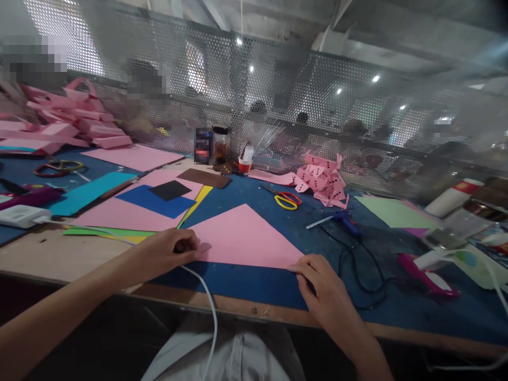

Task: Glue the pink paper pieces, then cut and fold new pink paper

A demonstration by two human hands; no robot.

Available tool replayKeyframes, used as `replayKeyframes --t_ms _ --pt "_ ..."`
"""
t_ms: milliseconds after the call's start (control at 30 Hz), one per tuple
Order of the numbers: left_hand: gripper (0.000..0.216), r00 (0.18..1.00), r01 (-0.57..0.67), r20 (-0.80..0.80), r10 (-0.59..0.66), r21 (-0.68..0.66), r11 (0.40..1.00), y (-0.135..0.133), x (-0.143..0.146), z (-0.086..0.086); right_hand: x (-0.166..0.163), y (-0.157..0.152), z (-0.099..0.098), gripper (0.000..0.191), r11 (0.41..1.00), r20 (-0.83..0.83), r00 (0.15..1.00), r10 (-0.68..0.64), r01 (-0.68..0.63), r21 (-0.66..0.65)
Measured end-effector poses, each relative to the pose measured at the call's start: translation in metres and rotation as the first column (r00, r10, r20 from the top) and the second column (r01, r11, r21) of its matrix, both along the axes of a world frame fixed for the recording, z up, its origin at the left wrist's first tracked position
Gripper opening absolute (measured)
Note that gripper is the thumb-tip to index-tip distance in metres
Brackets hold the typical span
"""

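Note:
A pink paper sheet [246, 235] lies on the blue table mat in front of me, its top narrowing to a point and its near edge almost straight. At its left corner, my left hand [186, 246] is closed, the fingertips pinching the paper. My right hand [319, 278] grips the right corner between thumb and fingers. Beyond the sheet are scissors [286, 200] with red and yellow handles. A blue glue gun [346, 222] with a black cord lies to the right. Left of the sheet, blue paper [135, 200] and black paper [170, 190] rest on more pink paper.
A pile of folded pink strips [321, 180] stands at the back, and a larger pink pile [79, 116] at the far left. A paper cup [245, 165] and a jar [220, 145] stand near the mesh screen [230, 84]. A white cable [208, 296] hangs over the front edge.

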State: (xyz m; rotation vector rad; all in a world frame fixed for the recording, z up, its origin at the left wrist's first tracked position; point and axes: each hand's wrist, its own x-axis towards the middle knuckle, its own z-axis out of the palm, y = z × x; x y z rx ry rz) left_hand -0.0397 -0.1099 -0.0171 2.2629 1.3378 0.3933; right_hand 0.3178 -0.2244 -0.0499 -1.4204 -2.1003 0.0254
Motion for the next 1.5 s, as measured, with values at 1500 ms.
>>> replayKeyframes --t_ms 1500 --pt "0.027 0.991 -0.125 0.001 0.132 0.339 0.932 0.044 -0.001 -0.024 0.0 -0.001 0.0 0.034 1.0 -0.021 1.0 0.003 -0.003 -0.018"
